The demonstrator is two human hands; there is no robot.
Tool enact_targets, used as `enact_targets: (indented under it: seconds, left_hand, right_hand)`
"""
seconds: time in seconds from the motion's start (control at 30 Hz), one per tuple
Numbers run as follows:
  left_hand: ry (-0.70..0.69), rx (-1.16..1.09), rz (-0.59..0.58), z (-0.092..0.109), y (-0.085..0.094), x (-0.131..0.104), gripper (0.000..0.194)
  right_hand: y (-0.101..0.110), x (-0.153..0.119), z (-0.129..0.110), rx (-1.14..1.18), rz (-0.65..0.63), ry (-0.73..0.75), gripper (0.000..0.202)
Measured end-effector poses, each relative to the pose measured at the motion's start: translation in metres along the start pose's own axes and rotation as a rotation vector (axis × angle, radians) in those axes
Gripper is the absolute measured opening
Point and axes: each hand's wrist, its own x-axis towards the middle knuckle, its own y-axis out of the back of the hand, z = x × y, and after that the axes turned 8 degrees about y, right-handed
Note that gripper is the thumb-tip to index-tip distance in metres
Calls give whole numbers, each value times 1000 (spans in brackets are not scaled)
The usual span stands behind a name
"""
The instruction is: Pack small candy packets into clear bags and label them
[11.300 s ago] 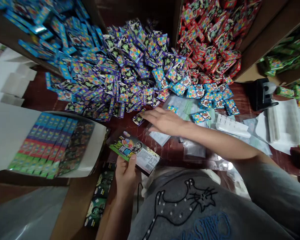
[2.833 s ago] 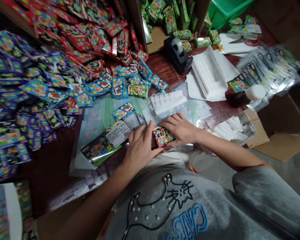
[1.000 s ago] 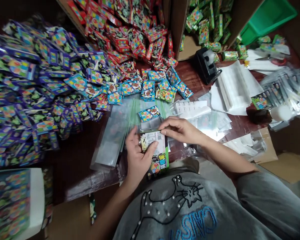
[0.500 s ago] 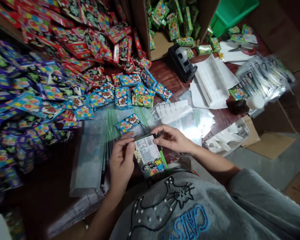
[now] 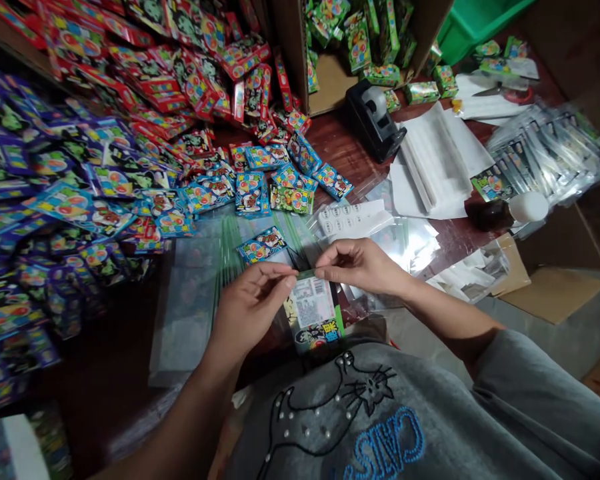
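A printed plastic bag point(image 5: 313, 310), dark with green edging and a white barcode label, hangs between my hands in front of my shirt. Thumb and fingertips of my left hand point(image 5: 253, 303) pinch the top left of its upper edge. My right hand point(image 5: 357, 267) pinches that same edge a little further right. A blue candy packet point(image 5: 263, 245) lies just beyond my left fingers. Clear bags with green strips point(image 5: 230, 243) are spread on the table under it. Whether the bag's mouth is sealed I cannot tell.
Purple point(image 5: 75, 257), red point(image 5: 180, 87) and blue packets point(image 5: 205, 193) heap up at left. A box of green packets point(image 5: 357, 43), a tape dispenser point(image 5: 375, 120), paper sheets point(image 5: 433, 160), a white-capped bottle point(image 5: 500, 213) and filled bags point(image 5: 550, 153) lie beyond and right.
My left fingers have moved from the bag's left side up to its top edge, close to my right fingers. Both hands now pinch along that edge. The view has shifted slightly.
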Motion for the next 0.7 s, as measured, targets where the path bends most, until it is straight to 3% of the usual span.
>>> enact_targets:
  seconds: [0.1, 0.23, 0.37, 0.43, 0.53, 0.6, 0.7]
  left_hand:
    - [23, 6, -10, 7, 1, 7, 31]
    - [-23, 98, -67, 8, 4, 9, 32]
    - [-117, 98, -164, 3, 2, 15, 30]
    - [-155, 68, -213, 1, -4, 24, 28]
    - [-229, 109, -323, 5, -19, 45, 23]
    - [-275, 178, -412, 10, -30, 60, 21]
    - [-288, 231, -467, 17, -45, 78, 18]
  right_hand:
    - [2, 7, -2, 54, -5, -98, 36]
    - [10, 5, 0, 12, -53, -108, 35]
    - [30, -3, -7, -152, -226, 49, 38]
    - [48, 3, -14, -311, -267, 198, 38]
    - [83, 28, -22, -751, -141, 331, 29]
    - [104, 50, -23, -1034, -129, 285, 27]
    - [121, 79, -20, -1207, -327, 145, 25]
